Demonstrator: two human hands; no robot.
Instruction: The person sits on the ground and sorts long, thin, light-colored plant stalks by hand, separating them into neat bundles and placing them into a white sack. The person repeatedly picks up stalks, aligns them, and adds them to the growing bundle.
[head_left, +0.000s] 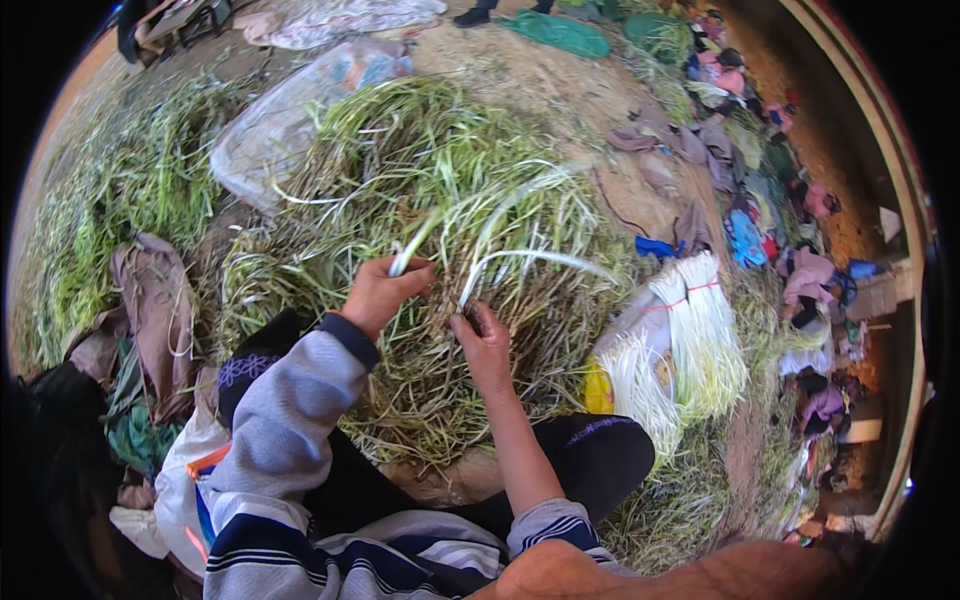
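My left hand (390, 289) is closed around a few pale, green-tipped plant stalks (412, 244), which stick up from the fist. My right hand (482, 341) pinches the base of long white stalks (525, 255) between thumb and fingers; their tips arch to the right. Both hands are above a large heap of green and yellowing long-leaved plants (420, 150) in front of my knees. To the right, bundles of white stalks (701, 330) tied with red bands lie beside a looser white bunch (641, 390).
A clear plastic sheet (262, 142) lies behind the heap. More plants (150, 172) are piled at the left, near a brown cloth (157, 315). A green sack (559, 34) lies at the top. Several people sit along the right; someone's shoe (472, 17) shows at the top.
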